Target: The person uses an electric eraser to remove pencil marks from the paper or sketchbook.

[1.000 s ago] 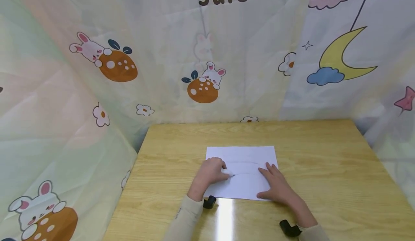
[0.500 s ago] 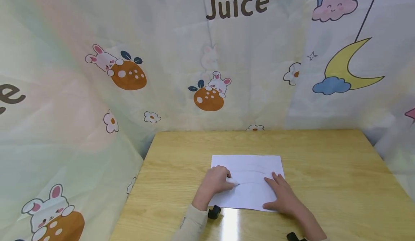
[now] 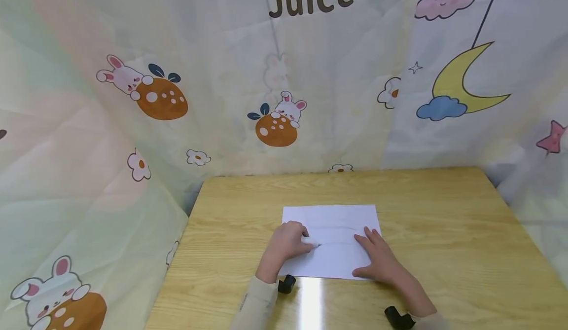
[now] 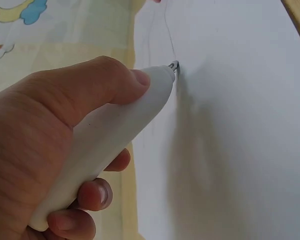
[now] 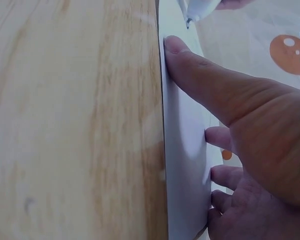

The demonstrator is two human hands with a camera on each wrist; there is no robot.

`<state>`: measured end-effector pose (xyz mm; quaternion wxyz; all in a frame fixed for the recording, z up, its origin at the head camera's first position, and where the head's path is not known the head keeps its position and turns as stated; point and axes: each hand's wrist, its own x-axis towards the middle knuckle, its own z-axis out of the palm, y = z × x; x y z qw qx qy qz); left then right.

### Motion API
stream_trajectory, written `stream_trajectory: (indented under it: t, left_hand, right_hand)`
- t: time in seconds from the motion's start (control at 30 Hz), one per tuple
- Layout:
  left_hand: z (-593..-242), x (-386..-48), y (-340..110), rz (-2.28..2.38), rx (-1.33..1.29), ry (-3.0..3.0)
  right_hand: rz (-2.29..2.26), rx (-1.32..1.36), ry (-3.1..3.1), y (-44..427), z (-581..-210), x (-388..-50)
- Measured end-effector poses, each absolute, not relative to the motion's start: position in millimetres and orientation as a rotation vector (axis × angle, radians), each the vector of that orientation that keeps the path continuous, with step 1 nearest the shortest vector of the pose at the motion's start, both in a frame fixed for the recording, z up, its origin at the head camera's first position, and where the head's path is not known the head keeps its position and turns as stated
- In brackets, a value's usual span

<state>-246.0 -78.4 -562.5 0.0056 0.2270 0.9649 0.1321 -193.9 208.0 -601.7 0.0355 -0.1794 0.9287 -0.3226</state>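
Note:
A thick white pen-shaped tool [image 4: 107,130] with a small metal tip is gripped in my left hand [image 3: 286,243], the thumb laid along its upper side and the fingers curled underneath. Its tip is at the surface of a white sheet of paper [image 3: 330,263], at the end of a thin line. A second faint line runs across the sheet farther up. My right hand [image 3: 382,260] rests on the paper's right part with fingers spread. In the right wrist view, the thumb [image 5: 205,70] lies at the sheet's near edge and the other fingertips touch the paper.
The paper lies on a wooden table [image 3: 443,231]. A printed curtain [image 3: 222,73] with rabbits, a moon and flowers hangs behind and at the sides. Black wrist mounts [image 3: 287,284] sit by both wrists. A bright reflection crosses the table's front.
The head view shifts slightly back and forth. Relative to the paper, both hands and the white tool look nearly unchanged.

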Motion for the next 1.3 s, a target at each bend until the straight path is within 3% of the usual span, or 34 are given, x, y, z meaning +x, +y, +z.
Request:
stream_trajectory:
  t: [0.87, 1.3]
  left_hand:
    - [-568.9, -248.5, -52.1, 0.506, 0.735, 2.978]
    - [-565.4, -245.6, -59.2, 0.518, 0.628, 3.004]
  right_hand:
    - [-0.974, -0.522, 2.848, 220.6, -601.5, -188.2]
    - [-0.989, -0.518, 2.822, 210.5, -601.8, -191.2]
